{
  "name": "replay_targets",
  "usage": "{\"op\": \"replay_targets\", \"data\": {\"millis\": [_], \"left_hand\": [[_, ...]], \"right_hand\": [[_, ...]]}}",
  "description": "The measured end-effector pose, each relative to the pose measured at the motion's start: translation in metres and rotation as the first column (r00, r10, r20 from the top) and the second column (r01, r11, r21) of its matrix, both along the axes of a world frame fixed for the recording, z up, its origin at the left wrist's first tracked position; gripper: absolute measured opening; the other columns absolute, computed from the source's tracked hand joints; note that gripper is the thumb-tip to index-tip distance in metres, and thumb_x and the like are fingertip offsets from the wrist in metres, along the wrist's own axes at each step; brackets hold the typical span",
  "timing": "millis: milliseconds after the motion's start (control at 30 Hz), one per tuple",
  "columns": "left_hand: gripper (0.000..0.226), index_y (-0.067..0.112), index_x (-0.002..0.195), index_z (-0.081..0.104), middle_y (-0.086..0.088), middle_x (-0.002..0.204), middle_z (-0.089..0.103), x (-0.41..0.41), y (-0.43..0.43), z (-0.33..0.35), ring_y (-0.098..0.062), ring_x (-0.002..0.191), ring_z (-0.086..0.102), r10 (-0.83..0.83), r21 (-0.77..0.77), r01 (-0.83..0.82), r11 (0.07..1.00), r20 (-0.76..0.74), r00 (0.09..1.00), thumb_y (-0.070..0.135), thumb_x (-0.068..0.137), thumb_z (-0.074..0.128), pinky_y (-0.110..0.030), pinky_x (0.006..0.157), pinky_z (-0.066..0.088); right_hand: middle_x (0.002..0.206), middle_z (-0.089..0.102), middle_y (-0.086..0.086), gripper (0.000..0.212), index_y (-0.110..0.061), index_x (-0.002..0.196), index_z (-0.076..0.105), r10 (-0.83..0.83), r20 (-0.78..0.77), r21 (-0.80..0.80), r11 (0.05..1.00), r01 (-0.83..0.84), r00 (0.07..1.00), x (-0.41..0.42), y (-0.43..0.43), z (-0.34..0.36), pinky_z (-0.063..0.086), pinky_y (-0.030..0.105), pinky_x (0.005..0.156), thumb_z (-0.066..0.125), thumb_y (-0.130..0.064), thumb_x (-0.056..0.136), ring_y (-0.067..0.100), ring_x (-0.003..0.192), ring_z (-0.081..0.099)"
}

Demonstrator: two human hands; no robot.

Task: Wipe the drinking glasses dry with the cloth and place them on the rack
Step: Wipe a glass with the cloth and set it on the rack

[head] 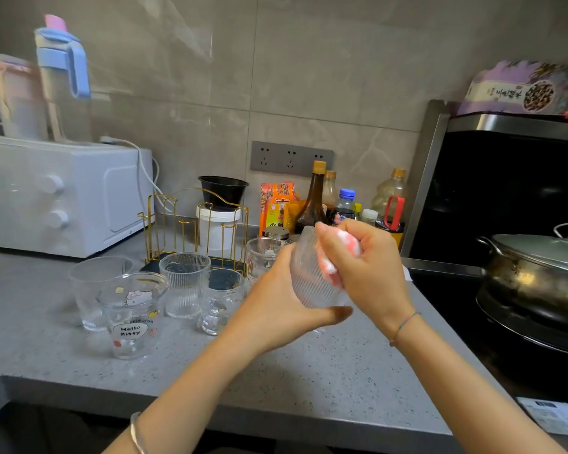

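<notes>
One grey tabletop (309,381) carries the gold wire rack (194,231) and, in front of it, five waiting glasses (184,283), mouths up. Above the tabletop, the left grip (276,299) wraps a ribbed glass (312,290) from below, likely to steady it. Its long axis is near upright, mouth uppermost. The right grip (371,267) clenches the pink-white cloth (338,253) against its upper part, apparently wiping.

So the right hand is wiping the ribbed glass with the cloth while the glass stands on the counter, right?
No. The head view shows the left hand holding the ribbed glass up off the counter. The right hand is wiping it with the cloth.
</notes>
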State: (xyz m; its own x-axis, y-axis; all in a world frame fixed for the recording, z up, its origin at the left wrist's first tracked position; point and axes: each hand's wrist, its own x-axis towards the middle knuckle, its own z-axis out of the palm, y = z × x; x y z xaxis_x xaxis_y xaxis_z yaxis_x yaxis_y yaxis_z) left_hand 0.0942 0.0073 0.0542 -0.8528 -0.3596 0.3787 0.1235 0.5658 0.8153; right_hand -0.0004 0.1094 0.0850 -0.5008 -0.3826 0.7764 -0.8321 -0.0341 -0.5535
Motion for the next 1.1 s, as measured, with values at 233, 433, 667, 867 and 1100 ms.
{"op": "replay_targets", "data": {"millis": [233, 433, 667, 867, 1100], "left_hand": [[0.068, 0.023, 0.116, 0.061, 0.003, 0.103, 0.073, 0.008, -0.010, 0.001, -0.015, 0.096, 0.069, -0.330, 0.467, 0.324, 0.823, -0.072, 0.941, 0.039, 0.054, 0.084, -0.030, 0.077, 0.058], [0.091, 0.010, 0.125, 0.062, -0.025, 0.118, 0.064, 0.010, -0.014, -0.004, -0.044, 0.098, 0.065, -0.604, 0.856, 0.494, 0.153, -0.315, 0.732, 0.034, 0.045, 0.095, -0.048, 0.072, 0.058], [0.105, 0.039, 0.143, 0.030, 0.021, 0.134, 0.047, 0.015, -0.003, 0.019, -0.001, 0.117, 0.052, -0.158, 0.116, 0.152, 0.982, 0.044, 0.986, 0.062, 0.054, 0.082, -0.017, 0.092, 0.045], [0.079, 0.037, 0.128, 0.050, 0.020, 0.115, 0.065, 0.012, -0.005, 0.011, 0.004, 0.106, 0.060, -0.086, 0.120, 0.100, 0.988, -0.117, 0.989, 0.044, 0.059, 0.086, -0.005, 0.077, 0.047], [0.094, 0.012, 0.145, 0.039, -0.025, 0.149, 0.036, 0.012, -0.006, 0.008, -0.035, 0.089, 0.066, -0.613, 0.848, 0.527, -0.054, -0.445, 0.653, 0.039, 0.066, 0.084, -0.038, 0.073, 0.060]], "right_hand": [[0.045, 0.046, -0.008, 0.048, 0.001, 0.064, 0.054, 0.221, 0.035, -0.087, 0.972, -0.217, 0.975, -0.001, 0.004, 0.005, 0.035, 0.015, 0.042, 0.055, -0.039, 0.090, 0.005, 0.040, 0.045], [0.055, 0.052, -0.001, 0.057, 0.006, 0.067, 0.056, 0.341, 0.198, -0.245, 0.925, -0.290, 0.919, 0.000, 0.002, 0.005, 0.044, 0.019, 0.049, 0.056, -0.050, 0.078, 0.012, 0.052, 0.052], [0.052, 0.044, 0.011, 0.044, 0.008, 0.062, 0.056, 0.100, 0.121, -0.248, 0.966, -0.068, 0.988, -0.006, 0.001, 0.010, 0.039, 0.026, 0.051, 0.061, -0.026, 0.090, 0.012, 0.054, 0.044], [0.048, 0.050, 0.001, 0.041, -0.006, 0.057, 0.058, 0.121, 0.134, -0.226, 0.970, -0.088, 0.984, -0.004, -0.003, 0.012, 0.041, 0.027, 0.050, 0.061, -0.029, 0.091, 0.011, 0.051, 0.048], [0.062, 0.052, 0.026, 0.067, 0.018, 0.080, 0.055, 0.344, 0.182, -0.348, 0.899, -0.267, 0.921, -0.004, 0.002, 0.016, 0.045, 0.023, 0.049, 0.058, -0.049, 0.079, 0.020, 0.053, 0.051]]}}
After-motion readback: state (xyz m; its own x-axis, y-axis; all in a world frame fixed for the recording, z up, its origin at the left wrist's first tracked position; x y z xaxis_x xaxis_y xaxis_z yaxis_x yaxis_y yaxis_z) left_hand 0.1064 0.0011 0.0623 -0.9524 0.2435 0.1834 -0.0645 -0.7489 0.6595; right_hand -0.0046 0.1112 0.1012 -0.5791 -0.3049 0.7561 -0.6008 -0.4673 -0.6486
